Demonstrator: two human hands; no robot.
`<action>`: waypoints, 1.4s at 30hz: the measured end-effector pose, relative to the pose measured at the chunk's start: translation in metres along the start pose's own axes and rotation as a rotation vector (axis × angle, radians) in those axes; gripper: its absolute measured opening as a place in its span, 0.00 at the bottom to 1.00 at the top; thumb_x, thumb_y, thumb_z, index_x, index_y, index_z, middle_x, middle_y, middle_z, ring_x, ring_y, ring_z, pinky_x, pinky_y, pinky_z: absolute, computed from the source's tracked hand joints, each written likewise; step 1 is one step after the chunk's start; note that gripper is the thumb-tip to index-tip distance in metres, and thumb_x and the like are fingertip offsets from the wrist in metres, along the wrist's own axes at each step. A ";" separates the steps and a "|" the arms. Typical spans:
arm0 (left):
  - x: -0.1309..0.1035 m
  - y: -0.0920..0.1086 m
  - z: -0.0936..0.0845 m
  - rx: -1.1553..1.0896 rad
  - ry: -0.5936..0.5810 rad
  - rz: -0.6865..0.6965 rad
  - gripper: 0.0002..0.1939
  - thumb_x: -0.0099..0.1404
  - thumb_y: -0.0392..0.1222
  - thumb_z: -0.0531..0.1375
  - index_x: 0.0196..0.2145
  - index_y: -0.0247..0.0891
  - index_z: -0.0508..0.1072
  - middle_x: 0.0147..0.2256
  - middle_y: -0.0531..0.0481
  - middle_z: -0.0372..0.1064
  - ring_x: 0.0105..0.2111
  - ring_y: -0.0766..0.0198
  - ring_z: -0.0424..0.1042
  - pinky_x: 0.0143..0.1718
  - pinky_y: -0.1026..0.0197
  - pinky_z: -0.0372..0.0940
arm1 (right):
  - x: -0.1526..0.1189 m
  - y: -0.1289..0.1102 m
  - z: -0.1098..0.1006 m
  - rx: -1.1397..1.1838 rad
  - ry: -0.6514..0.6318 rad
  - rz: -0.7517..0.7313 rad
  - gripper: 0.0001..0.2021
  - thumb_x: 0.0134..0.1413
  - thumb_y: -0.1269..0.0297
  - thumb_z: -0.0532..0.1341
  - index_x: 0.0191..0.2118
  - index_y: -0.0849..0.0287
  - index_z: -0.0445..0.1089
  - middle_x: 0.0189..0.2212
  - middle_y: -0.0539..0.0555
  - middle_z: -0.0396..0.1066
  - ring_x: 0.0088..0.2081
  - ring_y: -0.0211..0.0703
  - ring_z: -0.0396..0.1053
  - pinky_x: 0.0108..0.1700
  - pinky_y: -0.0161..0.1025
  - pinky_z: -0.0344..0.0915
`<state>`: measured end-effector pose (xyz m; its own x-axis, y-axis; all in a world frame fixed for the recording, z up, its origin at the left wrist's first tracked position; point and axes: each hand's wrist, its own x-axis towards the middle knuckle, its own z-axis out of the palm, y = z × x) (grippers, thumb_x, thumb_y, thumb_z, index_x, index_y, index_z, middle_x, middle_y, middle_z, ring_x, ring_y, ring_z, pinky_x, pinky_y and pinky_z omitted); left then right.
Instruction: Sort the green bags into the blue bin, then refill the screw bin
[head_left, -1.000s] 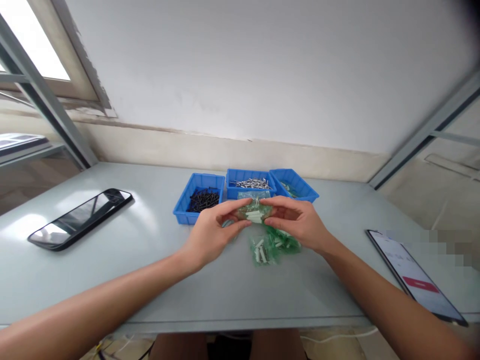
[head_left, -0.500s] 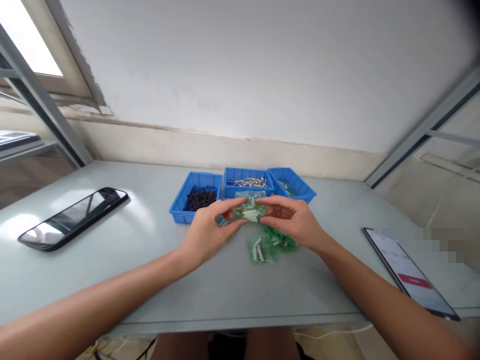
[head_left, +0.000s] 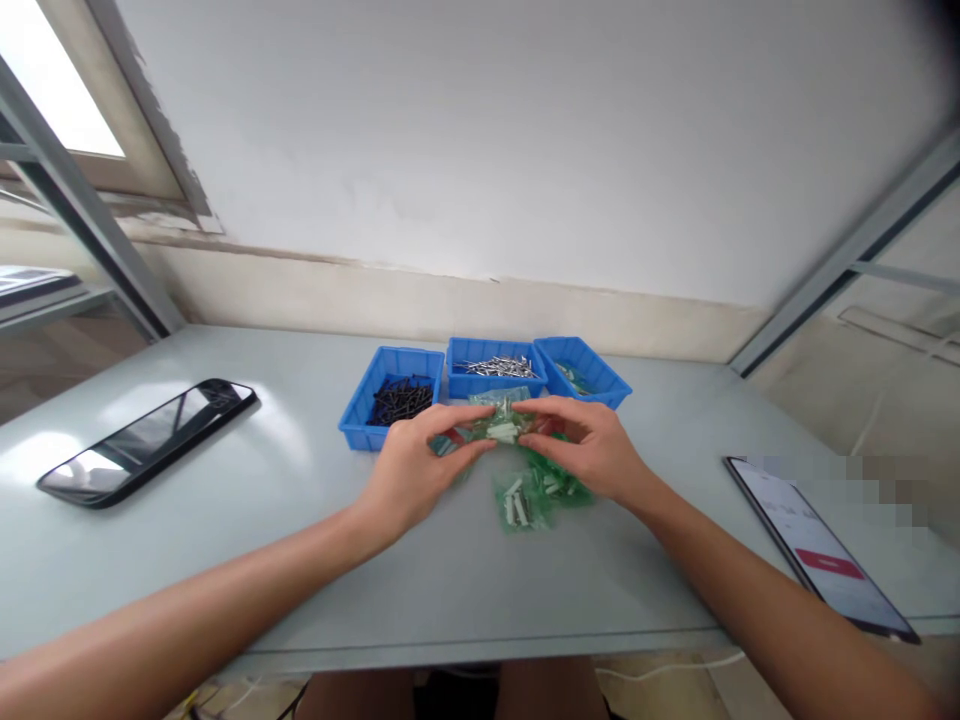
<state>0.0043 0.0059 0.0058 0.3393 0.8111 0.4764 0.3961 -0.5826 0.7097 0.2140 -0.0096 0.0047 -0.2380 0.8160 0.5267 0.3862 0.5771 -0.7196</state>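
A small clear greenish plastic bag [head_left: 504, 432] with white plugs and some metal pieces in it is held up over the table. My left hand [head_left: 424, 455] pinches its left side between thumb and fingers. On the opposite side, my right hand [head_left: 581, 445] grips it the same way. Below lie more green bags: one with white plugs [head_left: 517, 503] in the open, and a heap of green bags [head_left: 559, 485] partly under my right hand. Some bagged pieces behind my left fingers are mostly hidden.
Three blue bins stand at the back: one with black screws [head_left: 401, 398], one with silver screws or nails [head_left: 499, 367], one with bags [head_left: 574, 375]. A dark phone-like device [head_left: 150, 440] lies left, a lit phone [head_left: 817, 545] right. Metal posts [head_left: 847, 250] flank the table.
Hardly anything differs. Both hands keep hold of the plastic bag in nearly the same place, with slight finger movement, and the view has shifted a little.
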 end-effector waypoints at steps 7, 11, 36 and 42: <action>0.001 0.002 0.000 -0.061 0.005 -0.027 0.13 0.57 0.39 0.64 0.41 0.44 0.77 0.34 0.52 0.76 0.30 0.65 0.71 0.36 0.62 0.67 | -0.001 0.001 -0.002 -0.053 0.020 0.016 0.13 0.48 0.69 0.64 0.43 0.54 0.75 0.34 0.51 0.76 0.27 0.37 0.70 0.31 0.35 0.69; 0.002 0.006 0.000 -0.131 -0.003 -0.132 0.10 0.56 0.39 0.64 0.38 0.41 0.79 0.32 0.51 0.76 0.29 0.63 0.72 0.34 0.62 0.68 | -0.001 -0.001 0.000 -0.055 0.016 0.009 0.12 0.49 0.70 0.63 0.41 0.54 0.75 0.32 0.51 0.76 0.29 0.38 0.71 0.31 0.36 0.70; 0.004 0.006 0.002 -0.537 -0.090 -0.189 0.21 0.60 0.38 0.60 0.49 0.40 0.59 0.31 0.53 0.67 0.27 0.67 0.70 0.27 0.64 0.67 | 0.004 0.004 -0.008 0.028 -0.053 0.044 0.02 0.55 0.66 0.59 0.34 0.56 0.68 0.32 0.52 0.69 0.30 0.37 0.66 0.29 0.34 0.64; -0.003 -0.001 0.002 -0.119 -0.386 0.069 0.10 0.63 0.34 0.54 0.43 0.38 0.68 0.37 0.48 0.68 0.34 0.64 0.69 0.36 0.61 0.67 | 0.018 0.039 -0.052 -0.149 0.370 0.152 0.17 0.50 0.64 0.60 0.48 0.58 0.68 0.34 0.54 0.71 0.33 0.42 0.70 0.33 0.39 0.68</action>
<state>0.0049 0.0039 0.0029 0.6656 0.6782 0.3116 0.2677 -0.6067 0.7485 0.2708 0.0263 0.0097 0.1569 0.8092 0.5662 0.5234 0.4180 -0.7425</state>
